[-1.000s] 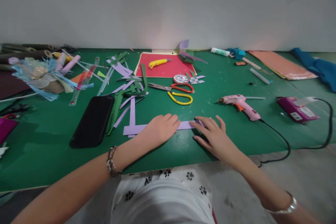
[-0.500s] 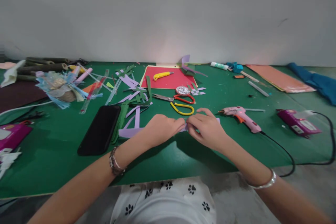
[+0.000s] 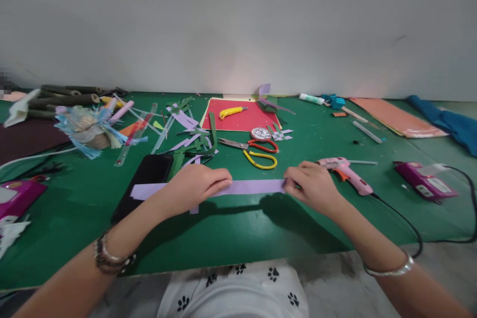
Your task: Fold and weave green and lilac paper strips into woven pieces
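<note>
A purple paper strip (image 3: 257,187) is stretched level above the green table, pinched at two places. My left hand (image 3: 196,186) is closed on it, thumb and fingers pressed together, and the strip's free end sticks out leftward over a black phone (image 3: 154,171). At the strip's right end my right hand (image 3: 311,184) pinches it with curled fingers. Just beyond the strip lie open scissors (image 3: 261,159) with one red and one yellow handle loop. A pink glue gun (image 3: 354,176) rests right beside my right hand.
Purple and green paper strips (image 3: 190,141) lie tangled behind my left hand. A yellow cutter (image 3: 231,112) sits on red paper (image 3: 248,121). Purple boxes (image 3: 425,179) (image 3: 22,196) stand at both sides. The glue gun's black cord (image 3: 402,216) runs over the front edge.
My hands have moved apart, the left one leftward and the right one rightward. A long stretch of purple strip now shows between them, and its left end reaches over the phone.
</note>
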The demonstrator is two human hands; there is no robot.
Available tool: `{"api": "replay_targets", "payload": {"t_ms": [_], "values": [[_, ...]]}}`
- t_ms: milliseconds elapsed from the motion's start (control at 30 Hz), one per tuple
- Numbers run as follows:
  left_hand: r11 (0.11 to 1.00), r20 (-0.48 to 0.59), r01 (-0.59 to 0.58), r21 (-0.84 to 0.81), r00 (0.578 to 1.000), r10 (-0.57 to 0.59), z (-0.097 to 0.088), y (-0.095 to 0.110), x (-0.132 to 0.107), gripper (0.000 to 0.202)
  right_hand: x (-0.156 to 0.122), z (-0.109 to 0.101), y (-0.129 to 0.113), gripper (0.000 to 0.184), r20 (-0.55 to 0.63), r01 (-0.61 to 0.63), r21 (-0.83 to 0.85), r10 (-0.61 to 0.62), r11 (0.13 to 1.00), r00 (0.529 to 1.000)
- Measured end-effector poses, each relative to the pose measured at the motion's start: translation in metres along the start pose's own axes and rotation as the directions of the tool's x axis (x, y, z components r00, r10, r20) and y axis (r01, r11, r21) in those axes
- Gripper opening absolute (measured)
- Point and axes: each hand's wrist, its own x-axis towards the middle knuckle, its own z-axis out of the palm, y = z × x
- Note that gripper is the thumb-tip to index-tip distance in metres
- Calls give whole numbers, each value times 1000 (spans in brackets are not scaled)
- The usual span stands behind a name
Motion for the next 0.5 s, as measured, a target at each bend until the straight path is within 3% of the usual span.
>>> {"api": "replay_targets", "payload": {"t_ms": [100, 167, 233, 333, 433, 500], "values": [[999, -24, 38, -8, 999, -38, -8, -5, -7, 34, -5, -5, 9, 22, -32, -162, -45, 160, 986, 987], [999, -21, 42, 3, 999, -42, -11, -3, -6, 34, 0, -9, 4, 22, -68, -219, 29, 221, 975, 973], [998, 8, 40, 46, 999, -40, -13, 2, -3, 31, 9, -11, -9, 21, -56, -151, 122, 159, 981, 986], [993, 48, 25, 118, 998, -31, -14, 7, 0, 29, 23, -11, -29, 22, 85, -49, 167, 35, 985, 996], [985, 31, -4, 174, 1000, -1, -10, 11, 2, 28, 29, -8, -38, 27, 259, -45, 171, -1, 984, 966], [977, -38, -60, 203, 997, 69, -3, 14, 4, 26, 31, -6, -40, 29, 321, -74, 165, 18, 984, 947]]}}
